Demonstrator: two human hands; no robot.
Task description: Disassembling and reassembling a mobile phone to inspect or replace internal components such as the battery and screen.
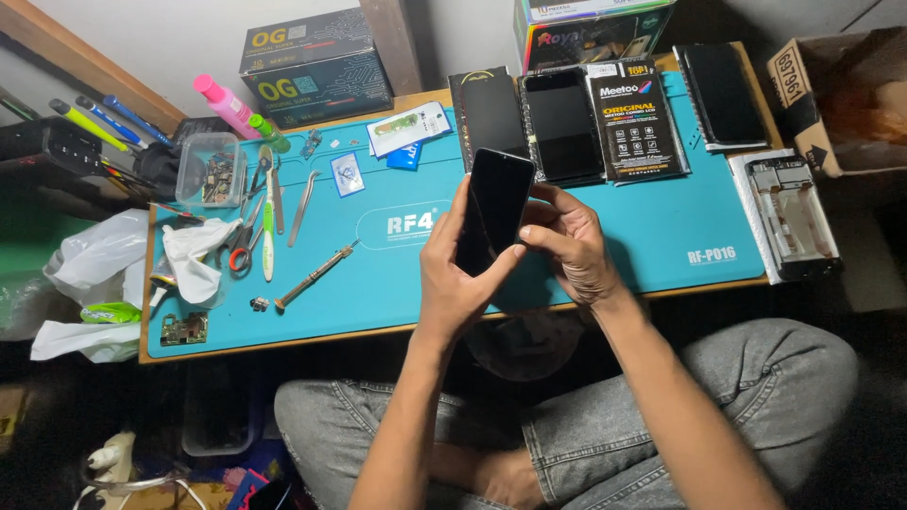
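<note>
From where I watch, nearest the camera are crossed legs in grey jeans (756, 378), at 6 o'clock. Above them, both hands hold a black phone (496, 203) upright over the front edge of the bench (283, 342). My left hand (453, 283) has its grip closed round the lower body, thumb across the glass. My right hand (572, 247) closes its fingers on the right edge near the bottom. The phone looks whole: dark, glossy, unlit screen, no gap that I can make out, so I judge assembly to be largely done and checking left.

On the blue mat (605, 250), at 9 o'clock from the phone, lie a small screwdriver (315, 276), tweezers (302, 206) and a crumpled white cloth (196, 257). At 12 o'clock stand spare black screens (562, 127). At 3 o'clock lies a bare phone frame (789, 215). Farthest back, cardboard boxes (316, 66) stand against the wall.
</note>
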